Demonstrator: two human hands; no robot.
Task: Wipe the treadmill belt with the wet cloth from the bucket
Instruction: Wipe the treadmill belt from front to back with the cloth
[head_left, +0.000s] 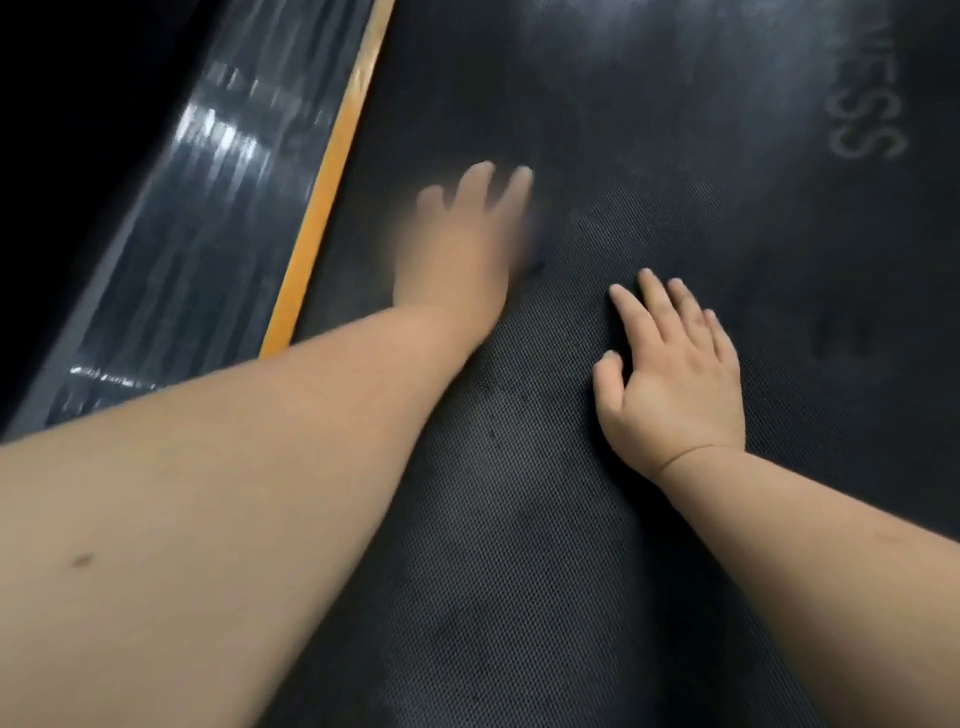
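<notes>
The black textured treadmill belt (519, 519) fills most of the view. My left hand (462, 249) lies on it near the left side, blurred by motion, its fingers stretched forward. A small dark, bluish patch (537, 249) shows at that hand's right edge; it may be the cloth under the palm, but the blur hides what it is. My right hand (675, 374) rests flat on the belt to the right and nearer to me, fingers straight and slightly spread, holding nothing. The bucket is not in view.
An orange stripe (332, 171) runs along the belt's left edge, with a glossy dark side rail (208, 208) beyond it. Faded white lettering (862, 119) is printed on the belt at the far right. Pale streaks mark the far part of the belt.
</notes>
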